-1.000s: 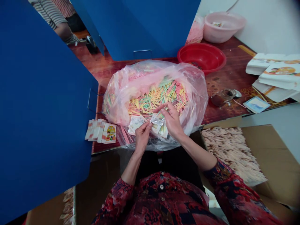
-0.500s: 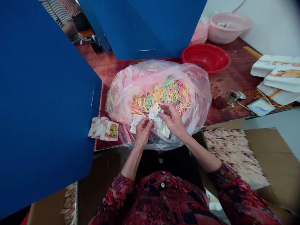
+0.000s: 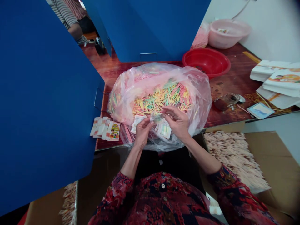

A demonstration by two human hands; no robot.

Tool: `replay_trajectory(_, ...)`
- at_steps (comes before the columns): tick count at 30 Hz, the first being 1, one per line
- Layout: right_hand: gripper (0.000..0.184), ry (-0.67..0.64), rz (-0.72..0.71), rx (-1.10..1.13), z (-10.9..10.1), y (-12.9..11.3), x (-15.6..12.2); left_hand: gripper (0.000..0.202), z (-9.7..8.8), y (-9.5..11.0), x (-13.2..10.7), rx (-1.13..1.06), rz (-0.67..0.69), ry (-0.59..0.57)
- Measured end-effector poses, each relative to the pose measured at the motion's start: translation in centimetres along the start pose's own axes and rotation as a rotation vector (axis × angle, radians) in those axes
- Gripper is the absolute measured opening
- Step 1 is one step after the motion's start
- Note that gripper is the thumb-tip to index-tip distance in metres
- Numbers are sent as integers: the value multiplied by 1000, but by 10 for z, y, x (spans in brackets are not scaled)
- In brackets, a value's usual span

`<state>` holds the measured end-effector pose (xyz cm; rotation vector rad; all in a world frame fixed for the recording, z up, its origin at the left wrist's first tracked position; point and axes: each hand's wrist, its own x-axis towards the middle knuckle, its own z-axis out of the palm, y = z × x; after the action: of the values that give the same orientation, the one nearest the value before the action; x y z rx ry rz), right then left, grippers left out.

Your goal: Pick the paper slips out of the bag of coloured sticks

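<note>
A small see-through printed packet (image 3: 156,117) is pinched between my two hands over the front of a large clear plastic bag (image 3: 200,93). My left hand (image 3: 142,131) grips the packet's left edge between thumb and fingertips. On its right edge, the thumb and fingers of my right hand (image 3: 177,122) are closed, partly covering it. Behind the hands, the bag lies open on many short pink, yellow and green sticks (image 3: 152,101). Two more packets rest on the bag's front: a filled packet (image 3: 164,130) below my right hand and a whitish packet (image 3: 137,120) by my left.
Blue partitions (image 3: 51,103) stand left and behind. A fanned stack of printed cards (image 3: 113,131) lies at left. To the right are a red basin (image 3: 208,61), a glass jar (image 3: 226,101), a notepad (image 3: 260,110) and white printed bags (image 3: 281,78). An open carton (image 3: 269,147) sits below.
The packet has tilted and shows less of its face. My right hand has turned slightly, its fingers closer together. The view has shifted slightly.
</note>
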<state>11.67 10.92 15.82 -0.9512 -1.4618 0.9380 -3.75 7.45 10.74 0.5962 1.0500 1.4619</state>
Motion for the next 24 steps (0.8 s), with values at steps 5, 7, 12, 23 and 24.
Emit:
replay_trajectory(5, 26, -14, -29, 9, -3, -3, 0, 33, -2, 11, 5, 154, 78, -78)
replay_trajectory(7, 26, 12, -3, 1, -2, -2, 0, 33, -3, 13, 5, 165, 80, -30)
replay_trajectory(12, 5, 55, 60, -101, -1, -2, 0, 38, -1, 9, 1, 92, -9, 75)
replay_trajectory(23, 24, 67, 291, 78, -8, 23, 0, 49, 6, 1, -1, -46, -175, 85)
replay_trajectory(24, 27, 60, 304, 83, -8, 25, -1, 49, 6, -1, -2, -28, -170, 66)
